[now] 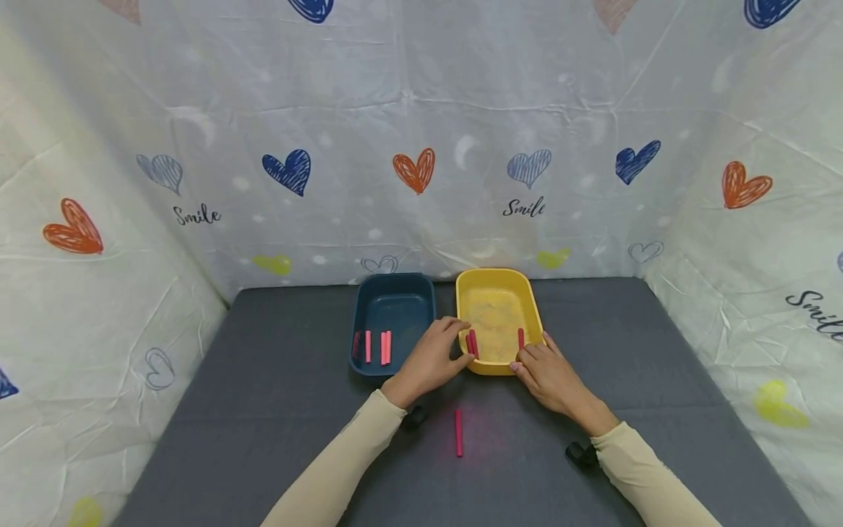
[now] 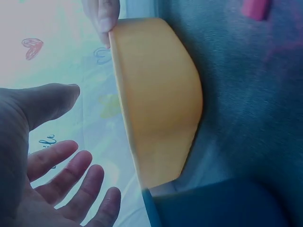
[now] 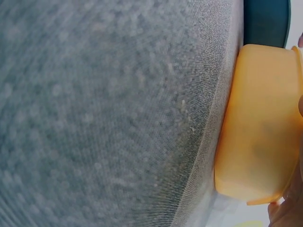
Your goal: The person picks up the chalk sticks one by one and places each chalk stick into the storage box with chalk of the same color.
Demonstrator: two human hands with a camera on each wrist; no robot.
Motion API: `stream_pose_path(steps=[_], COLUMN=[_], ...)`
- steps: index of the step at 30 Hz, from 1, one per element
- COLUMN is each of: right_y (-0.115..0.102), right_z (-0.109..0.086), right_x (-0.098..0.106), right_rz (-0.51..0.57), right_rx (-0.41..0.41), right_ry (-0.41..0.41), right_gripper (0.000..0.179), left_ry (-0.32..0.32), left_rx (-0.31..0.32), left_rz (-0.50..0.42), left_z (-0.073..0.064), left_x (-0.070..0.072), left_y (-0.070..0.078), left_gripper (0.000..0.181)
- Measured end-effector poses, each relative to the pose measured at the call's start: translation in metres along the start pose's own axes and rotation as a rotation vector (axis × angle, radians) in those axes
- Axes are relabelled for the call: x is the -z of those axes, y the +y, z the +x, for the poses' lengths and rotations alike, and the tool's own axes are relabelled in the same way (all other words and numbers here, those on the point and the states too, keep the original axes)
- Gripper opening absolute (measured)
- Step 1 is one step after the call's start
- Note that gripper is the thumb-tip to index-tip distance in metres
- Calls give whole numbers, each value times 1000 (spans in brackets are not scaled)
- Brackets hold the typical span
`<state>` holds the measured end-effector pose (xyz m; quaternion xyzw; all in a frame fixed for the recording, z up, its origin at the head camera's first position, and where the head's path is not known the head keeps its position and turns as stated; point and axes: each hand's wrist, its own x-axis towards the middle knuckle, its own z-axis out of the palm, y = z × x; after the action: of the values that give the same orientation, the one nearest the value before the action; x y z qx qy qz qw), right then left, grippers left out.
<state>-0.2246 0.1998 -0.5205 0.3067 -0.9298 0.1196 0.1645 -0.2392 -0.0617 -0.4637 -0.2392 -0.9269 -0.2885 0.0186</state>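
My right hand [image 1: 552,377] grips the front right corner of a yellow tray [image 1: 495,272], its fingers over the rim beside a red stick [image 1: 521,337] inside. The fingers hide that stick's lower end. At the tray's front left, my left hand [image 1: 431,355] hovers with spread, loosely bent fingers that hold nothing; the left wrist view shows these fingers [image 2: 78,161] apart from the tray wall [image 2: 158,94]. Two more red sticks [image 1: 472,344] lie inside the tray close to my left fingertips. Another red stick [image 1: 458,433] lies on the dark table cloth between my forearms.
A dark blue tray [image 1: 395,277] stands just left of the yellow one, with several pink sticks [image 1: 386,348] in it. The grey-black table cloth [image 1: 276,439] runs back to a white curtain [image 1: 461,124] printed with hearts, which also hangs at both sides.
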Motion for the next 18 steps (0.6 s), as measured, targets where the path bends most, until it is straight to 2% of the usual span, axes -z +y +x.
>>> stream_pose_path(steps=[8,18], right_y=[1,0], right_z=[0,0], right_x=[1,1], right_rz=[10,17], right_rx=[1,-10], right_ry=[0,-12], right_gripper=[20,22], left_ry=[0,-16], left_rx=[8,19], left_rz=[11,32], left_z=[-19,-47], left_x=[7,5], left_y=[-4,-9], left_gripper=[59,60])
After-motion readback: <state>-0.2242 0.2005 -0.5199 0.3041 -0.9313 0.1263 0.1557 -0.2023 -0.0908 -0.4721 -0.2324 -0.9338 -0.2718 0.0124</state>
